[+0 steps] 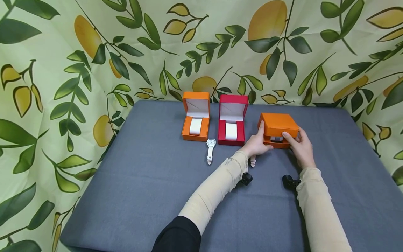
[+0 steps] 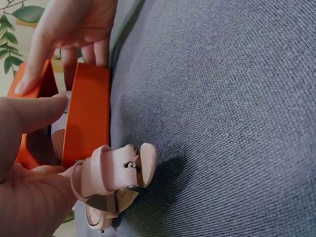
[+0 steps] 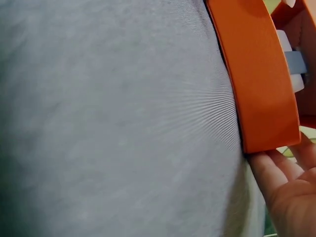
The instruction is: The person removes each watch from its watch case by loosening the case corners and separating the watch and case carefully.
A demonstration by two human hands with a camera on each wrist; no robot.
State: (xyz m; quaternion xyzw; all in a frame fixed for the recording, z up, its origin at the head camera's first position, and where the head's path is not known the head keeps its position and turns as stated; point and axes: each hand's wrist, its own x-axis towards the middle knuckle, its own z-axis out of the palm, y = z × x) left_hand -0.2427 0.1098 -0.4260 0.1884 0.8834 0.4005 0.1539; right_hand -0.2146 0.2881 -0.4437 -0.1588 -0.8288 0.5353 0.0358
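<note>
An orange watch box stands at the right of the row, its lid lowered to a narrow gap where a white cushion shows. My left hand grips its left side, fingers up against the lid. My right hand holds the front right, index finger on the lid's edge. In the left wrist view a pink watch lies on the cloth against the box base, just under my left hand. The right wrist view shows the box base and my right hand's fingers beside it.
An open orange box and an open red box, each with a white cushion, stand left of the held box. A white watch lies in front of them. The grey table is backed by a leaf-print curtain.
</note>
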